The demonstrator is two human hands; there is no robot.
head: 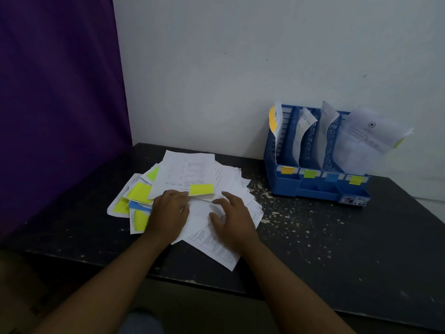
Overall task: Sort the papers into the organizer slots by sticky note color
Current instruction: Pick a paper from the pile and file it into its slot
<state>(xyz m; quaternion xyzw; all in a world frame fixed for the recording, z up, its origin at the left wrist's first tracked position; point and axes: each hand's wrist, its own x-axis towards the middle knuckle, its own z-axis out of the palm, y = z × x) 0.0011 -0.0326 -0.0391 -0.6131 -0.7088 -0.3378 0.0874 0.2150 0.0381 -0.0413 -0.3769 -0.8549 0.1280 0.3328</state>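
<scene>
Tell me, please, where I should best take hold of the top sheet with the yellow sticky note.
Probably pinch the sheet at its near edge beside the yellow note, coming from the front with the right hand: it lies topmost, that edge free.

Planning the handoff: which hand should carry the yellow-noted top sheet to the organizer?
Probably the right hand. Both hands rest on the paper pile, but the organizer stands to its right, with the yellow-tagged slot farthest right; the left hand would cross over.
</scene>
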